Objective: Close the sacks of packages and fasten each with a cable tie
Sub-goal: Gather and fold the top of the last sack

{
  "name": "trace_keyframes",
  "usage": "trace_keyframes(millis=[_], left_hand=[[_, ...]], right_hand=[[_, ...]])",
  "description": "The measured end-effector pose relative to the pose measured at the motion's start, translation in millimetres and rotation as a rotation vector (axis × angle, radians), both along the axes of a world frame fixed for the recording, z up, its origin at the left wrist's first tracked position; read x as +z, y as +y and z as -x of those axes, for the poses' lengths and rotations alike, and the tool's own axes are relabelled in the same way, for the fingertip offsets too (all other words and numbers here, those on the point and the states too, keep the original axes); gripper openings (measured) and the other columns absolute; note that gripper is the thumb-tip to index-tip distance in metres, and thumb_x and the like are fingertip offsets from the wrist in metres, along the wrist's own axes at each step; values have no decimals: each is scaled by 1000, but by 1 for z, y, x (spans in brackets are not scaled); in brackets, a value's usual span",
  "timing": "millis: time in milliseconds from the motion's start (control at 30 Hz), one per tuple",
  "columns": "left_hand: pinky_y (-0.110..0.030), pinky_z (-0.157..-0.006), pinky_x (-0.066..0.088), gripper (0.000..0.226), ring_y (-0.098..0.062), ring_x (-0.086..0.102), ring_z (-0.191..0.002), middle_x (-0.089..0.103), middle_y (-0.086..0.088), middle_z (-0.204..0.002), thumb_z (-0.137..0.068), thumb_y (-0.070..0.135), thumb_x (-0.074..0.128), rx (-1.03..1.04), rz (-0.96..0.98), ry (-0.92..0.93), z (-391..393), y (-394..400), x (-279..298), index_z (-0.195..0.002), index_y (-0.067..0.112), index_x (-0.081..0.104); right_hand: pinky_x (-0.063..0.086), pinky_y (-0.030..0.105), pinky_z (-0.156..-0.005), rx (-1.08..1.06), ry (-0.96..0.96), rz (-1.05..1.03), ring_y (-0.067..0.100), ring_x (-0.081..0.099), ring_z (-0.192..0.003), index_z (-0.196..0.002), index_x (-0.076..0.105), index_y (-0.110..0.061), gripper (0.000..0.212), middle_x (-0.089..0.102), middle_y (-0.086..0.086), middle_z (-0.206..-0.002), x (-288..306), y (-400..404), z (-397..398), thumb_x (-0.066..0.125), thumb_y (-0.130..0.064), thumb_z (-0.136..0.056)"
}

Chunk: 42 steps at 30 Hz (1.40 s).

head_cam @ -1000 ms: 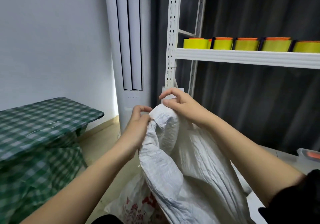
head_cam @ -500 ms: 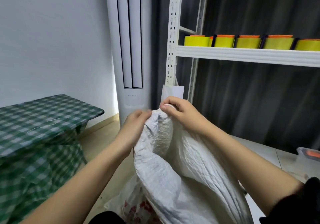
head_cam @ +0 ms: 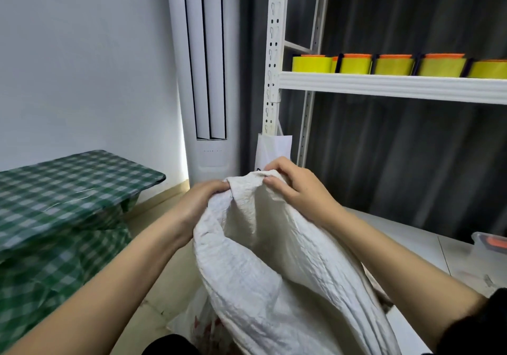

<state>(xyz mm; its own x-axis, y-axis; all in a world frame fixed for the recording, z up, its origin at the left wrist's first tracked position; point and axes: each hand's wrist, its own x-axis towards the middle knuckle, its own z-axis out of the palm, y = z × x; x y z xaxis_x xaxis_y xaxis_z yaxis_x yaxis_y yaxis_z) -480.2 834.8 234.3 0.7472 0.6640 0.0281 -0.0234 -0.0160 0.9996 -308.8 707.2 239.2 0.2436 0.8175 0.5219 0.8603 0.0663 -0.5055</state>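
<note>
A white woven sack (head_cam: 274, 267) stands in front of me, its crumpled mouth pulled up between my hands. My left hand (head_cam: 200, 201) grips the left side of the rim with curled fingers. My right hand (head_cam: 296, 187) pinches the top fold of the rim between thumb and fingers. The sack's contents are hidden by its cloth. No cable tie shows in this view.
A plastic bag with red print (head_cam: 203, 324) lies on the floor under the sack. A green checked table (head_cam: 68, 187) stands left. A white tower air conditioner (head_cam: 205, 80) and a white shelf rack (head_cam: 384, 85) with yellow rolls (head_cam: 354, 66) stand behind. A low white surface (head_cam: 428, 245) lies right.
Both hands have gathered the sack's mouth closer together and lowered it a little. The right hand has shifted its grasp to the top fold.
</note>
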Motion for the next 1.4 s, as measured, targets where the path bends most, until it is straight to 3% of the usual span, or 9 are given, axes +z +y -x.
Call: trace_keyframes(millis=[167,267,500,700,800,1000,1100,1267,1400], left_hand=[[-33,-75,44,42,-11,56,-88,55,12,-100,-81,54,48,288,-1026,161,0,-20,6,-113,27,43],[-29,-58,36,32,-18,61,-76,58,5,-89,-93,44,47,389,-1493,122,-7,-28,5,-110,17,46],[-39,-67,45,18,-30,57,-76,61,-3,-80,-97,40,41,335,-1164,161,-17,-13,12,-96,22,38],[-22,-67,38,22,1,52,-73,58,12,-77,-86,47,51,66,-890,10,-7,6,12,-78,27,51],[-26,-74,41,35,-6,54,-79,59,11,-80,-78,61,41,-13,-894,25,1,9,12,-81,28,52],[-25,-55,34,44,-13,57,-76,59,8,-93,-85,59,37,248,-1679,140,-5,-14,7,-109,25,50],[-25,-47,27,33,-23,59,-57,62,3,-76,-92,48,38,296,-1674,124,-11,-15,10,-95,19,53],[-34,-57,31,29,-29,58,-73,60,0,-73,-94,51,37,254,-1464,214,-14,-4,14,-95,24,48],[-34,-58,38,42,-15,52,-65,54,8,-65,-76,68,28,67,-1341,224,-5,8,21,-76,30,44]], right_hand=[[40,27,-71,212,360,25,9,51,-74,-86,60,-13,18,57,-3,-77,17,8,1,53,-25,-98],[44,20,-75,282,495,81,4,57,-79,-92,62,-12,16,63,-7,-82,21,7,12,54,-24,-98],[44,41,-93,-423,-297,171,24,49,-121,-148,21,-29,63,43,0,-139,-5,-9,46,43,-54,-94],[42,19,-76,12,121,-23,-1,54,-86,-118,61,-25,33,61,-14,-97,6,-26,21,69,-32,-86],[44,11,-73,175,379,48,-2,60,-81,-95,72,-20,12,70,-6,-92,18,-30,12,74,-20,-83],[49,19,-71,247,669,137,6,65,-76,-87,70,-14,11,71,-5,-80,25,-16,6,61,-17,-92],[49,23,-76,136,532,101,4,63,-81,-100,69,-20,16,69,-4,-90,26,-17,15,64,-32,-90],[45,36,-77,-471,-254,194,20,60,-97,-123,43,-33,49,58,-13,-112,15,-33,37,49,-65,-86],[41,24,-73,-54,31,124,2,54,-79,-108,55,-34,32,54,-17,-83,21,-50,10,71,-43,-82]])
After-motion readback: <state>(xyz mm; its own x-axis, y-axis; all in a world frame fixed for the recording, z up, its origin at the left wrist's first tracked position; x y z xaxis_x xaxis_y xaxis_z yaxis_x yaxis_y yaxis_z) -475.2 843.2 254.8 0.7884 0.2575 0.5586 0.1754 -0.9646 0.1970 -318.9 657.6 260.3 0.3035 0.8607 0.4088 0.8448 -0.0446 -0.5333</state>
